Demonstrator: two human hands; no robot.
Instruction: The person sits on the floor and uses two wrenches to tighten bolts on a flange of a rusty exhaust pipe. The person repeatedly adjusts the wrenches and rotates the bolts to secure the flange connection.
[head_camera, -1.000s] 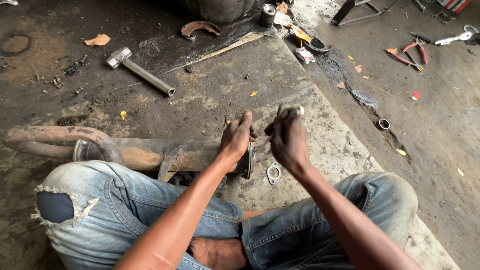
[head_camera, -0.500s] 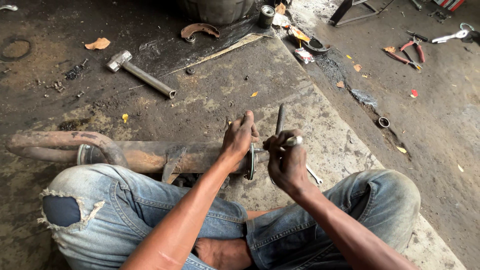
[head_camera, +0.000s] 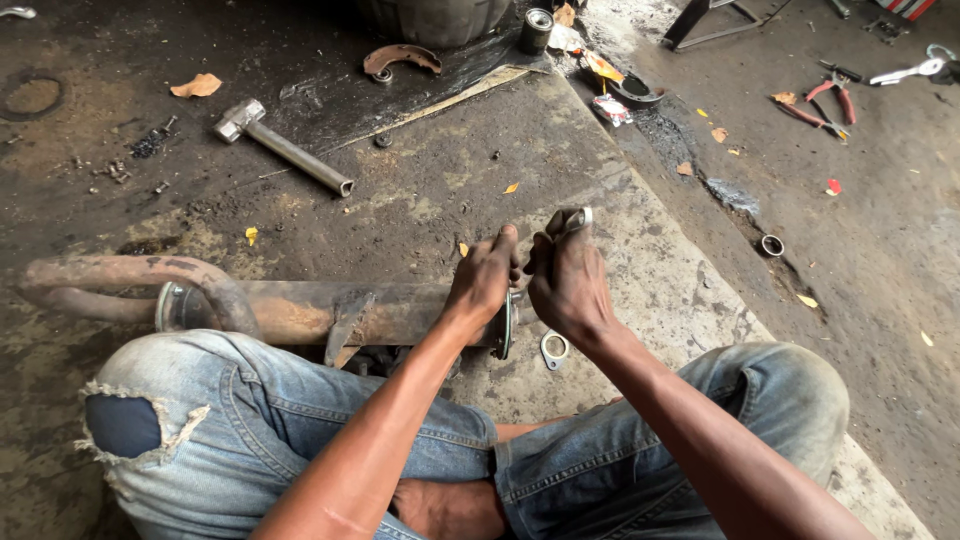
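A rusty exhaust pipe (head_camera: 300, 310) lies across the concrete floor in front of my crossed legs, with a bent tube at its left end and a round flange (head_camera: 507, 325) at its right end. My left hand (head_camera: 485, 280) grips the pipe's right end just behind the flange. My right hand (head_camera: 565, 280) is closed around a slim metal tool (head_camera: 572, 220) whose shiny tip sticks up above the knuckles, right beside the flange. A small metal gasket (head_camera: 553, 348) lies on the floor under my right wrist.
A hammer (head_camera: 285, 150) lies on the floor at upper left. A curved brake shoe (head_camera: 400, 57), a small can (head_camera: 535, 30) and scraps sit at the top. Red-handled pliers (head_camera: 825, 100) lie at upper right. A small ring (head_camera: 771, 245) rests right of the slab edge.
My right hand raised the tool upright half a second ago, then lowered it; now only its tip shows above the fist. My left hand has stayed on the pipe end.
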